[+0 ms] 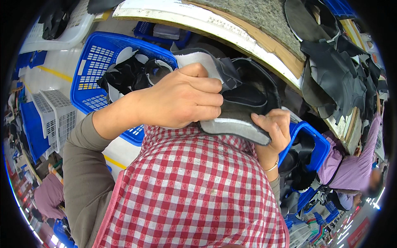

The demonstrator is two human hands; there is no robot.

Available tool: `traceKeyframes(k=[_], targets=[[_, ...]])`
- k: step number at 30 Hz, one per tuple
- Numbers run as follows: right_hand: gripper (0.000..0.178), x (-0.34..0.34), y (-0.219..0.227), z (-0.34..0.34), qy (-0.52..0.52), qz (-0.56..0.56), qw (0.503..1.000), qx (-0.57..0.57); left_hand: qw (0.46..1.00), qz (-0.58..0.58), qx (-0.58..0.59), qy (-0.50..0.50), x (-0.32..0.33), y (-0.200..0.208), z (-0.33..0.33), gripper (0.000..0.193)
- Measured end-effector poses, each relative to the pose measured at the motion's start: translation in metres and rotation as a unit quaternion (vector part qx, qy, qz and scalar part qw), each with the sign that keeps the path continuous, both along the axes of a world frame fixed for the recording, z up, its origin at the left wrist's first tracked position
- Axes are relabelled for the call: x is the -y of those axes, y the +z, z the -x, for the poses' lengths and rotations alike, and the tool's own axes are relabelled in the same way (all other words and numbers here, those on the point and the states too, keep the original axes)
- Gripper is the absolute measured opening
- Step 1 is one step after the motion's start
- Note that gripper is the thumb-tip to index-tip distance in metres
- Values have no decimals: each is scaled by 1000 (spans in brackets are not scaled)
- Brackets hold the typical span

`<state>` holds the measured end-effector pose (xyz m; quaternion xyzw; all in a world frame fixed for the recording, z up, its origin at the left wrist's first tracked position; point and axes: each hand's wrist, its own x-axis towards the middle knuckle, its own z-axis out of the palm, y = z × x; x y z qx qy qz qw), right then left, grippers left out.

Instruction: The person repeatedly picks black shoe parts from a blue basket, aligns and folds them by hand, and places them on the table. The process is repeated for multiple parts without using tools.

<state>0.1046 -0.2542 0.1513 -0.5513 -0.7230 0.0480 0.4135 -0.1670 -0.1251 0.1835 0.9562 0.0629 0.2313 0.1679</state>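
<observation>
A black shoe upper (246, 96) with grey lining is held in front of my checked apron, below the bench edge. My left hand (182, 97) is closed in a fist at its left side, fingers curled on the grey-lined flap (197, 60); the fingertips are hidden. At the upper's right end my right hand (275, 129) pinches the edge, thumb on top of the pale grey padded strip (235, 126). The inside of the upper faces up, showing a dark hollow.
Left of me stands a blue basket (93, 51) holding several black shoe pieces. Another blue basket (316, 138) with black pieces is at the right. Ahead runs the worn bench edge (231, 31), with black uppers (335, 74) piled over its right end. A person in a checked shirt (351, 169) is at the right.
</observation>
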Motion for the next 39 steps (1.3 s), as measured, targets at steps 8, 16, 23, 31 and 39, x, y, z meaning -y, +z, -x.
traceKeyframes(k=[8,16,23,31,39], targets=[[28,-40,23,-14,-8,366,914,-174,996,63,-60,36,-14,-23,-42,13],[30,-45,26,-4,71,199,960,186,998,49,0,36,-11,-35,-81,7],[19,-43,39,-8,98,168,966,169,979,188,34,75,-89,41,-37,31],[9,-67,56,7,161,164,946,228,752,509,-410,-82,-120,57,-44,49],[4,-66,33,-1,185,127,945,238,966,20,-243,-86,-76,35,-63,15]])
